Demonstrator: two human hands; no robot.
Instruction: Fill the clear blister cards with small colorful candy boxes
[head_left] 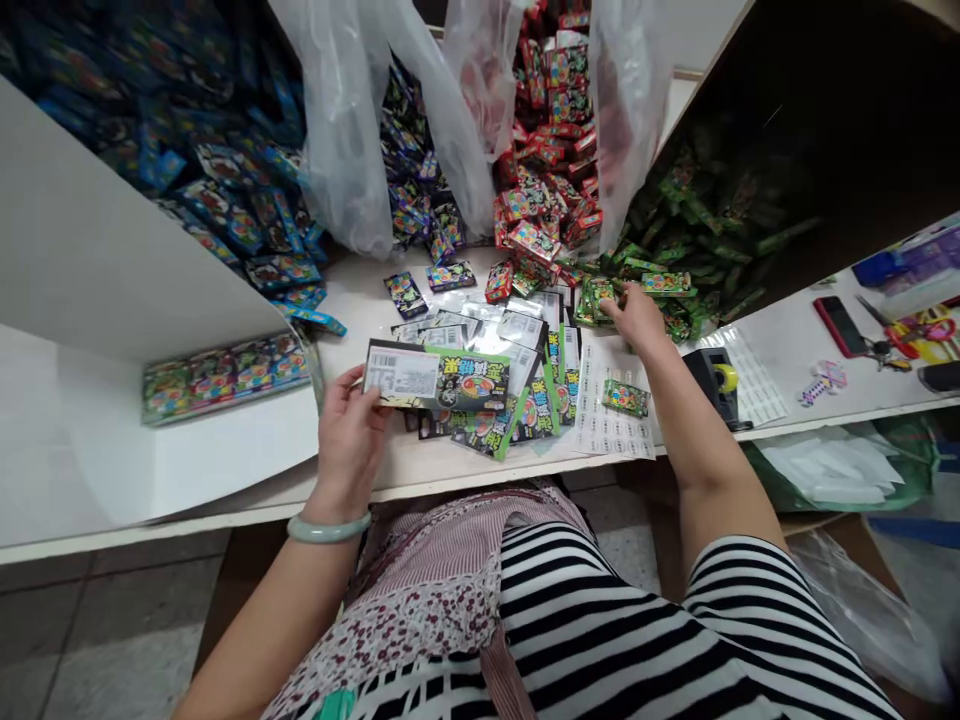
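My left hand (pixel 351 420) grips the left end of a long black candy box (pixel 474 382) with a white label and colourful lettering. It is held level above a spread of flat black-and-green cartons (pixel 536 410). My right hand (pixel 637 315) is at the front of a heap of small green boxes (pixel 690 225), its fingers closed on a small green box (pixel 598 298). Another green box (pixel 626 397) lies on a white sticker sheet (pixel 615 435) below that wrist.
Small red boxes (pixel 544 190) and purple boxes (pixel 420 190) spill from plastic bags at the back. Blue boxes (pixel 232 215) pour from the left. A filled clear pack (pixel 229 377) stands far left. A tape dispenser (pixel 712 378) and a red phone (pixel 840 326) lie right.
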